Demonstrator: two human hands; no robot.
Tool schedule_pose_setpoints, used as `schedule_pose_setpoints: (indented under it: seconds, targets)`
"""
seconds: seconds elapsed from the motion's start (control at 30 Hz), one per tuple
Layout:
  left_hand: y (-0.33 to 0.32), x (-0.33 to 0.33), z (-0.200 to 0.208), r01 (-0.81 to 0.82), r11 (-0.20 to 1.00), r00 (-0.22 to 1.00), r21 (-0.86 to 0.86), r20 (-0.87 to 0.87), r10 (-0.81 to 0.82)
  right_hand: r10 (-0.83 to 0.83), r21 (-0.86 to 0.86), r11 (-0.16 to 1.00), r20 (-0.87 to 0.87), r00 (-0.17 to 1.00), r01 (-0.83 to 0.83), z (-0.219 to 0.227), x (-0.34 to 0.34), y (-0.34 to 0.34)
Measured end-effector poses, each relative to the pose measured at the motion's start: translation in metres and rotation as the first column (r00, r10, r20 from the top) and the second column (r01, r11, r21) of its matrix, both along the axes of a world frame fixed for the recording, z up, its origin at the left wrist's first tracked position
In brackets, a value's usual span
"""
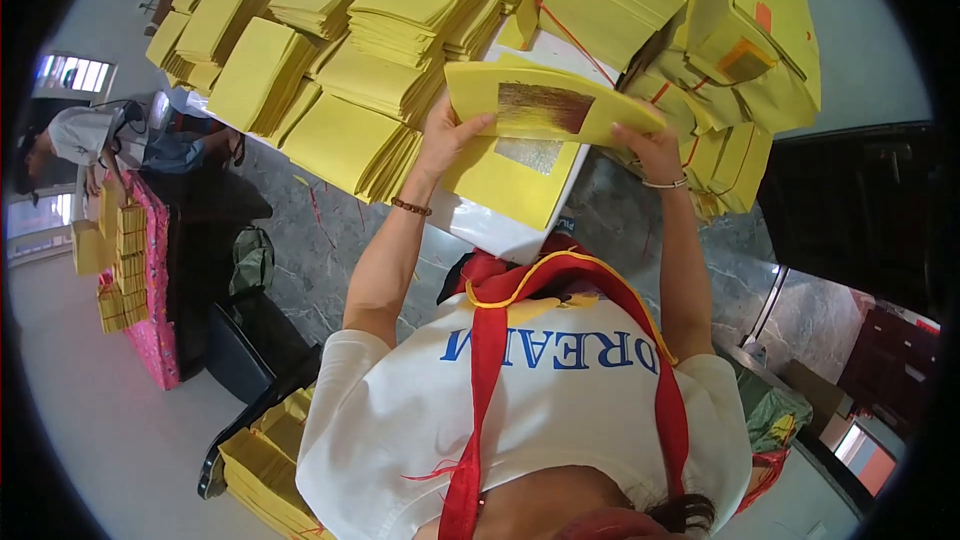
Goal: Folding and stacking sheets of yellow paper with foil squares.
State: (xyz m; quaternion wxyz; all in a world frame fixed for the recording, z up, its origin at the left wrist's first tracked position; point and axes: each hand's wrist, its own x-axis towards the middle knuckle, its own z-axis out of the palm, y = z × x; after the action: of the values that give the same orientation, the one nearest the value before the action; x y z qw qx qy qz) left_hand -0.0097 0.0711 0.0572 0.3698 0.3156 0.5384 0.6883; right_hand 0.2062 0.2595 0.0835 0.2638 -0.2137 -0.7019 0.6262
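A thin sheaf of yellow joss paper (475,90) with a dark brown, shiny patch is held up between my two hands, bowed along its length. My left hand (447,136) grips its left end, thumb on the near face. At the right end my right hand (652,150) has its thumb on the same face. Just below the sheaf, on the white table corner, lies another yellow sheet (500,190) with a silvery patch, partly covered. Left of my left hand stand stacked yellow papers (345,145).
More yellow stacks (410,0) fill the far table. Bundles tied with red string (740,30) are piled at the right. A black chair (255,350) stands at lower left, near yellow bundles (265,465). Another person (95,140) is by a pink-covered table (155,280) with yellow bundles.
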Motion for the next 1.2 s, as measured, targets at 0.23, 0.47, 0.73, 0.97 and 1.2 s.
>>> schedule_pose_setpoints:
  seconds: [0.23,0.47,0.73,0.97,1.2]
  targets:
    - [-0.008,0.013,0.02,-0.441,0.894,0.617,0.077,-0.697,0.365,-0.138,-0.147,0.978,0.064,0.988,0.146,0.005,0.007,0.002]
    - [-0.016,0.082,0.019,-0.211,0.976,0.094,0.045,-0.993,0.066,-0.381,-0.737,0.583,0.124,0.916,0.342,-0.052,0.022,-0.03]
    - [-0.012,0.071,0.004,-0.167,0.983,0.013,-0.072,-0.997,-0.07,-0.444,-0.901,0.359,0.063,0.894,0.242,-0.054,0.029,-0.094]
    - [-0.035,0.052,-0.019,0.174,0.967,0.489,-0.186,-0.836,-0.249,-0.16,-0.032,0.985,0.165,0.973,0.168,-0.087,0.073,-0.078]
    - [-0.045,0.047,-0.018,0.251,0.932,0.466,-0.263,-0.811,-0.354,0.268,0.553,0.758,0.22,0.938,-0.346,-0.058,0.035,-0.055]
